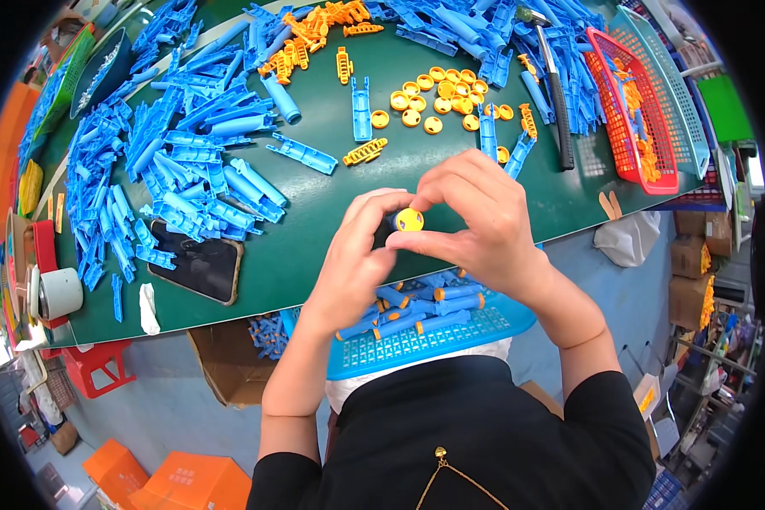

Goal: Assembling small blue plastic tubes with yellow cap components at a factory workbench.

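Near the front edge of the green table (314, 212), my left hand (342, 263) is closed around a blue tube, mostly hidden by the fingers. A round yellow cap (410, 220) sits at the tube's upper end. Thumb and fingers of my right hand (484, 217) close on this capped end from the right. Beyond the hands lie a toothed orange strip (365, 152), blue half-shells (303, 155) and a cluster of yellow-orange caps (433, 125). Below my hands, a light-blue basket (416, 344) holds several blue tubes with orange ends (450, 306).
Heaps of blue half-shells (187, 161) cover the table's left side and far edge. A phone (197, 262) lies front left. At right are a black-handled hammer (558, 119) and a red basket (667, 161) with orange parts. An open cardboard box (225, 361) stands below the table edge.
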Available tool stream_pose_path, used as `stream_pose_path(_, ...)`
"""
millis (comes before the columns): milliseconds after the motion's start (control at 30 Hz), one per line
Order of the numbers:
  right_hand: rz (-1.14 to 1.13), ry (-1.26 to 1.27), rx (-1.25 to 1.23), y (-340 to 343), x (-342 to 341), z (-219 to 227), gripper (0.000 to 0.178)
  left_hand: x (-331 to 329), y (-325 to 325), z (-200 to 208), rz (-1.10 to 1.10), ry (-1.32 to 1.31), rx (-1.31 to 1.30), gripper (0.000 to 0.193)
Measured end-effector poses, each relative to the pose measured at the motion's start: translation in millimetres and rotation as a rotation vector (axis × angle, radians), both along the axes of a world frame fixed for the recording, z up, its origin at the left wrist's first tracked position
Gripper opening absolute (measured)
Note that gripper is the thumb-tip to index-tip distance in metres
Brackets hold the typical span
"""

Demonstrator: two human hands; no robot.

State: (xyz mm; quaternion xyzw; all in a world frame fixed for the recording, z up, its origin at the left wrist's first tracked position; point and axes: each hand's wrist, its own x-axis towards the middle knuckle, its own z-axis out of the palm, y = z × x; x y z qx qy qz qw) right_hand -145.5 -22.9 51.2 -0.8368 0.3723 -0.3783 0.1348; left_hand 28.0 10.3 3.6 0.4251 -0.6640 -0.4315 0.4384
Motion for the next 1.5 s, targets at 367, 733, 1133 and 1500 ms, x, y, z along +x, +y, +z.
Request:
stream_pose_path(367, 0.039, 0.015, 0.072, 0.9, -1.2, 7.8, 0.035, -11.2, 3.3, 8.7, -0.251, 0.509, 0.515, 0.052)
stream_pose_path(733, -0.037, -0.008, 0.058, 7.0, -2.0, 2.5, 0.033, -17.3, 4.0, 10.3, -0.2, 0.486, 0.449, 0.043)
stream_pose_path(1133, 0.158, -0.215, 0.286, 3.3, -8.4, -14.9, 0.033, -18.0, 7.2, 11.4, -0.15, 0.378, 0.492, 0.053)
stream_pose_path(1500, 0.161, -0.215, 0.289, 0.8, -8.2, -9.8, 0.024, -15.4, 7.7, 10.5, -0.172, 0.353, 0.499, 0.06)
